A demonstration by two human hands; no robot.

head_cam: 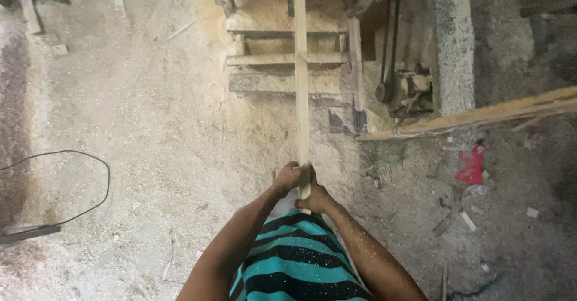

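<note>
A long pale wooden slat runs straight away from me toward a sawdust-covered woodworking machine. My left hand wraps around the slat's near end. My right hand grips the same end just below and to the right, close to my striped teal and black shirt. Both hands touch each other on the wood. The slat's far end passes over the machine's wooden frame and out of view at the top.
Sawdust covers the floor. A black cable loops at the left. Long planks lean across the right, beside a concrete post and a belt-driven motor. Red scrap and debris lie at right.
</note>
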